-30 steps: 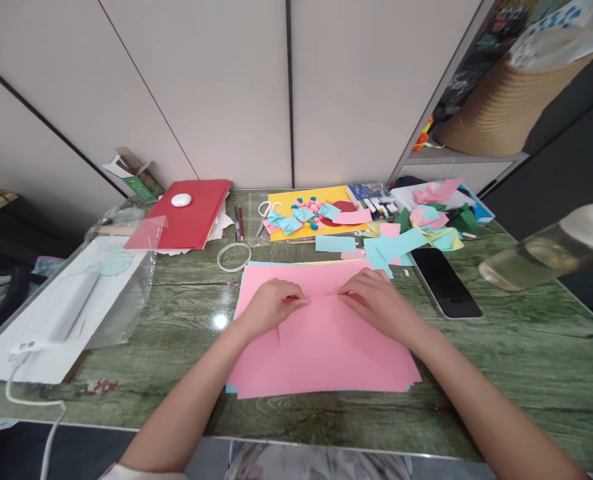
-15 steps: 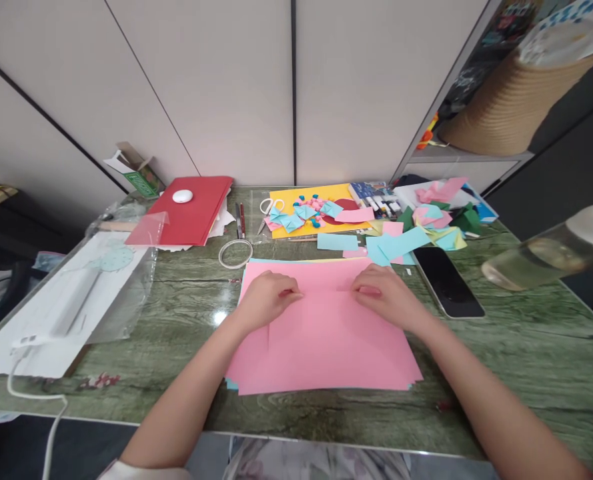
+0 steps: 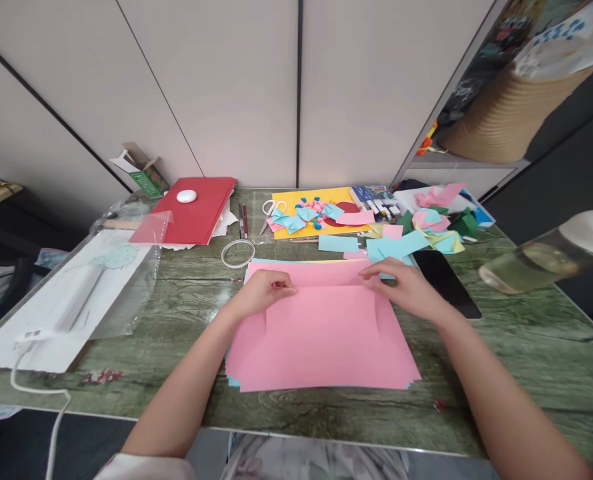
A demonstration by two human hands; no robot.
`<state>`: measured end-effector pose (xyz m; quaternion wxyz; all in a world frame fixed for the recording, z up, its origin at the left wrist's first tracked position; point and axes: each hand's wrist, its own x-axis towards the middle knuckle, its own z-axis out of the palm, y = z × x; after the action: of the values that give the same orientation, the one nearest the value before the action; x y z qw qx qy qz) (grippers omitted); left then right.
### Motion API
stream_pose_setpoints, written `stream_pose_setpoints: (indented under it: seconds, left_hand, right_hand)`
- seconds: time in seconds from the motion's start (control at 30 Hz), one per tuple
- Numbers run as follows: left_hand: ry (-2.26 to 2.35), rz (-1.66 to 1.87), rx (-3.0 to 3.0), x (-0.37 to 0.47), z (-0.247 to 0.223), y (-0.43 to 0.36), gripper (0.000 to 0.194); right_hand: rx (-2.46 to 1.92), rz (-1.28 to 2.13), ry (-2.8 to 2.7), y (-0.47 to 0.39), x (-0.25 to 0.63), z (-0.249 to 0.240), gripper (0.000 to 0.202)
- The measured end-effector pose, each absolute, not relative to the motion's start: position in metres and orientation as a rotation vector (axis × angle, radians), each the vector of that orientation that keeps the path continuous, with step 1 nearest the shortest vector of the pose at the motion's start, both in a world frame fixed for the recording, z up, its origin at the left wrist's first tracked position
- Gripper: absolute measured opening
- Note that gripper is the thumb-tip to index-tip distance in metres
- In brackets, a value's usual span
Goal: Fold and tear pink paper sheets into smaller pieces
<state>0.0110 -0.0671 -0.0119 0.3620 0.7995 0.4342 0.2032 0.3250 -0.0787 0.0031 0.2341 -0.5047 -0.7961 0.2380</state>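
Note:
A sheet of pink paper [image 3: 321, 337] lies in front of me on a stack of coloured sheets, with blue edges showing beneath. Its far edge is slightly raised, and fold lines run near both sides. At the left of that far edge my left hand [image 3: 265, 292] pinches the sheet between thumb and fingers. Close to the right end of the same edge is my right hand [image 3: 401, 285], its thumb and index finger apart. The right thumb is at the sheet's edge; whether it touches is hard to tell.
Behind the stack lie blue paper strips [image 3: 339, 243], a tape roll [image 3: 238, 254], scissors [image 3: 274, 208] and a yellow sheet [image 3: 289, 198]. A phone [image 3: 449, 283] and a clear bottle [image 3: 531, 260] stand on the right. A glue gun [image 3: 79, 300] rests on white paper at left.
My right hand has loosened its pinch, its fingers spreading and shifting slightly right. The far edge of the pink sheet now stands a little higher. My left hand keeps its pinch.

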Motion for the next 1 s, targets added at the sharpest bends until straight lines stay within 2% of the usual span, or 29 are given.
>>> stream_pose_setpoints:
  seconds: [0.2, 0.3, 0.47, 0.7, 1.0]
  left_hand:
    - [1.125, 0.456, 2.168, 0.020, -0.001, -0.078, 0.020]
    - [1.181, 0.501, 2.311, 0.030, 0.007, -0.088, 0.034]
    - [1.252, 0.539, 2.345, 0.055, 0.007, -0.103, 0.018]
    - [1.306, 0.503, 2.224, 0.061, -0.002, -0.106, 0.014]
    - [1.337, 0.540, 2.092, 0.036, 0.004, -0.089, 0.015]
  right_hand:
    - [-1.392, 0.821, -2.245, -0.087, 0.298, -0.002, 0.021]
    - [-1.339, 0.730, -2.309, -0.090, 0.289, -0.004, 0.020]
    - [-1.240, 0.612, -2.386, -0.100, 0.265, -0.006, 0.019]
    - [-1.248, 0.607, -2.345, -0.104, 0.258, -0.007, 0.017]
    - [-1.354, 0.750, -2.153, -0.087, 0.297, -0.002, 0.018]
